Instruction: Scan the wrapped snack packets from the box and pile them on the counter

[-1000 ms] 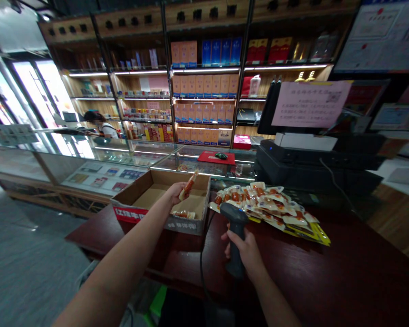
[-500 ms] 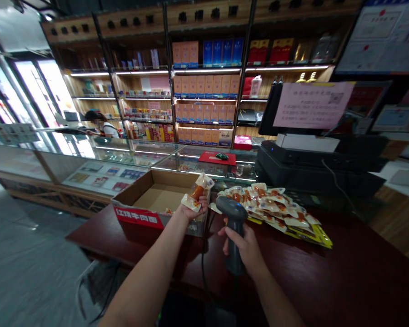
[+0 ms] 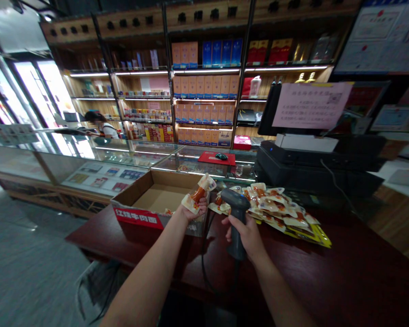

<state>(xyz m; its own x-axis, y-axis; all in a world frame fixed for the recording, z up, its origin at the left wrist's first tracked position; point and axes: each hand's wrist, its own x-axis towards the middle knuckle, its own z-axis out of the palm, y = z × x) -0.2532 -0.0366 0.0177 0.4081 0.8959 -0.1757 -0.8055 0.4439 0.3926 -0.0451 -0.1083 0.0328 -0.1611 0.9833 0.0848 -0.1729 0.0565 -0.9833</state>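
My left hand [image 3: 195,212] is closed around a vacuum-packed snack [image 3: 199,194], a reddish-brown piece in a clear and white wrapper, over the right end of an open cardboard box [image 3: 138,218]. My right hand [image 3: 244,234] grips a dark grey barcode scanner [image 3: 237,213] by its handle, with the head tilted toward the left hand. From the scanner a black cable [image 3: 202,263] hangs in a loop. Behind and right of it lies a heap of similar snack packs [image 3: 276,204], with yellow packaging [image 3: 322,236] under its right side. A small bit of wrapper shows inside the box.
A dark red-brown table [image 3: 293,277] carries the box and the packs. Behind it stand a black cash register with a monitor [image 3: 279,159], a pink notice [image 3: 310,105], and a glass counter [image 3: 122,152]. A person [image 3: 104,127] is at the far left, before stocked shelves.
My right hand has raised the scanner slightly and shifted it a little to the right. The snack pack in my left hand has turned slightly, staying over the box's right end.
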